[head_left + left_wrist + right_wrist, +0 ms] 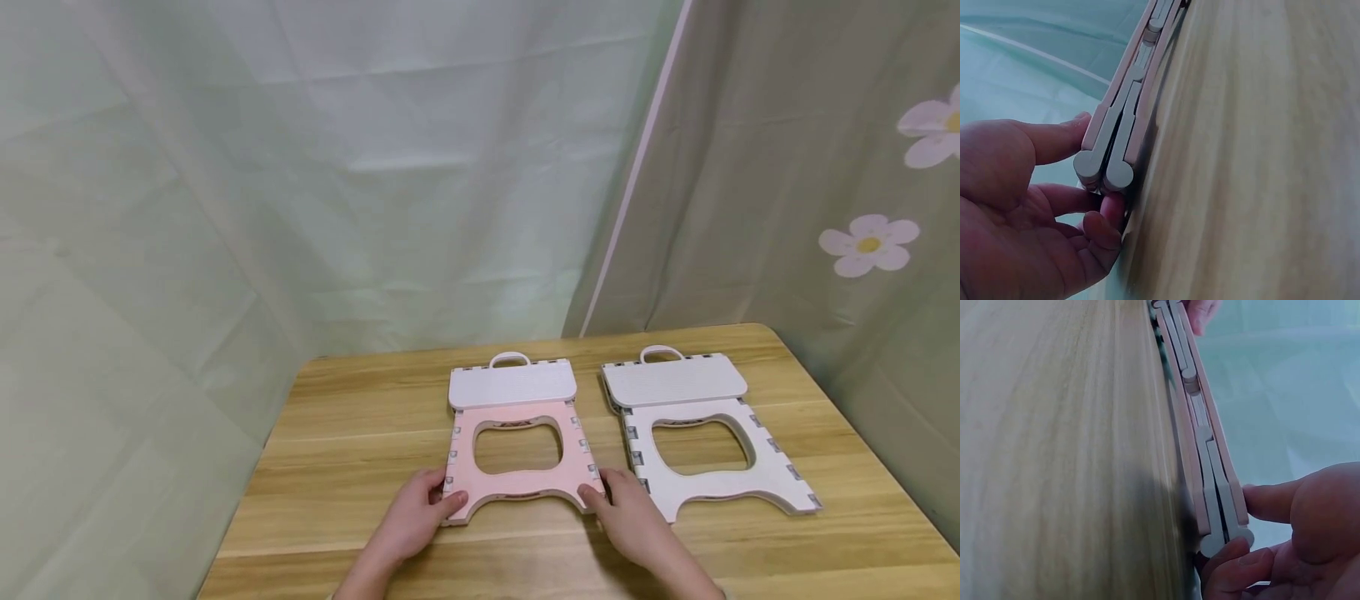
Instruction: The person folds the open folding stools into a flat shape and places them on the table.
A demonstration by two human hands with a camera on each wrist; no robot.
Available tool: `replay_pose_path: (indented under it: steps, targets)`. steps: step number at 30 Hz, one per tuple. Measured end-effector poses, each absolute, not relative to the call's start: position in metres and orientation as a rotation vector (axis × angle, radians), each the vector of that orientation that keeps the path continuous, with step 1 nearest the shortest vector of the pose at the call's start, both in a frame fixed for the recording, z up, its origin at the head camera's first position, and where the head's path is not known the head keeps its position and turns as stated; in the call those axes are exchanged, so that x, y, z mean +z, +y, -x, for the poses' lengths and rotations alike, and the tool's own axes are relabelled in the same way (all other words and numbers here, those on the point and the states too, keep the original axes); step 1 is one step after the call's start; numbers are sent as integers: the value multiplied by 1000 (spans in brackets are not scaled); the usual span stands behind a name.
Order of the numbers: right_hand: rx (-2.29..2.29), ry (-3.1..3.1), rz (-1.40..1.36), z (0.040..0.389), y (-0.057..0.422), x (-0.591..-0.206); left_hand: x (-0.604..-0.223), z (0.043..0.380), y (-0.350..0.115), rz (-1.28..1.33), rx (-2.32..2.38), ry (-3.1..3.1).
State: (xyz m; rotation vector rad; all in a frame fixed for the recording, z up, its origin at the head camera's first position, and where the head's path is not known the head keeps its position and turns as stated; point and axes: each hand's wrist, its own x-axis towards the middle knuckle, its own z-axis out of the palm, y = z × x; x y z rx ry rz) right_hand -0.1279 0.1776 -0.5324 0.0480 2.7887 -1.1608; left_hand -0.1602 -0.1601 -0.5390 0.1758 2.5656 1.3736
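Note:
A pink folding stool (pixel 517 483) with a white top panel and a small carry handle lies folded flat on the wooden table. My left hand (pixel 412 512) grips its near left corner, thumb on the upper face. At the near right corner my right hand (pixel 628 512) holds it the same way. In the left wrist view, the left hand (pixel 1029 206) has fingers curled under the stool's folded grey-and-pink edge (pixel 1113 137). The right wrist view shows the right hand (pixel 1297 531) with its thumb against one side of the edge (pixel 1210 469) and fingers beneath.
A second folding stool (pixel 720 450), all white, lies folded just right of the pink one, close to my right hand. The wooden table (pixel 337 467) meets a pale green curtain (pixel 450 208) at its back edge. A flowered curtain (pixel 795 167) hangs on the right.

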Motion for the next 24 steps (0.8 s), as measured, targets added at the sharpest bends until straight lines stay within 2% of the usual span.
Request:
replay_pose_path:
  steps: [24]
  targets:
    - [-1083, 2819, -14, 126, 179, -527, -540, 157, -159, -205, 1342, 2631]
